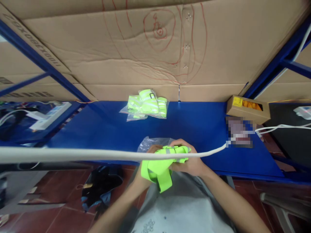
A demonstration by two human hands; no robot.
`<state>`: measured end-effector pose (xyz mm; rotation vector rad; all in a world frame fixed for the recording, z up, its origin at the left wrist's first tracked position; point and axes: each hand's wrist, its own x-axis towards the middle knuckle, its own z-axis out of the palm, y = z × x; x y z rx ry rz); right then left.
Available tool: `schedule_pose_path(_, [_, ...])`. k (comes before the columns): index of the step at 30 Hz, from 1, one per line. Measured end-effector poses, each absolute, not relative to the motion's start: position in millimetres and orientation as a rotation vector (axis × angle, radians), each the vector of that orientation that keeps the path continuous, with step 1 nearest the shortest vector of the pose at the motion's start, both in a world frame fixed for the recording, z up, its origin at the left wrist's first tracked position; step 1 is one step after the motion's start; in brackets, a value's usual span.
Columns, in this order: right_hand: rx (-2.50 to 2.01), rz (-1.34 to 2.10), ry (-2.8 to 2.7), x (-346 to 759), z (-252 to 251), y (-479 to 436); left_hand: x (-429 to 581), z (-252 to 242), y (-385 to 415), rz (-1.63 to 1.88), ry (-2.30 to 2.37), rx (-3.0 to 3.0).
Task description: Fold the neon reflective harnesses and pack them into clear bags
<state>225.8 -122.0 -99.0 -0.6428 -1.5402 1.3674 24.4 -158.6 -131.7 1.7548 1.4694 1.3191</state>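
A bundle of neon yellow-green strap with grey reflective bands (162, 170) is held between both hands near the front edge of the blue table. My right hand (190, 161) is wrapped round its right side. On the left, my left hand (145, 170) grips the bundle, its fingers mostly hidden behind the fabric. A loose end of the strap hangs down toward my lap. Just beyond my hands a clear plastic bag (148, 143) lies on the table. Several bagged yellow-green straps (148, 103) are piled at the table's back edge.
A white cable (97, 153) crosses the view in front of my hands. The blue table (102, 129) has a cardboard box with orange contents (247, 109) at its back right and a blurred-out item near it. A power strip (52, 116) is at left; cardboard (85, 42) stands behind.
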Motion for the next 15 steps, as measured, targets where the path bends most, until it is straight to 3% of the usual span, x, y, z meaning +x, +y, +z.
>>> schedule_pose_path(10, [-1.145, 1.207, -1.132, 224, -118, -120, 27, -117, -164, 1.673, 1.571, 1.679])
schedule_pose_path(15, [-1.243, 1.081, -1.019, 215, -117, -121, 39, -130, -167, 1.538, 1.595, 1.926])
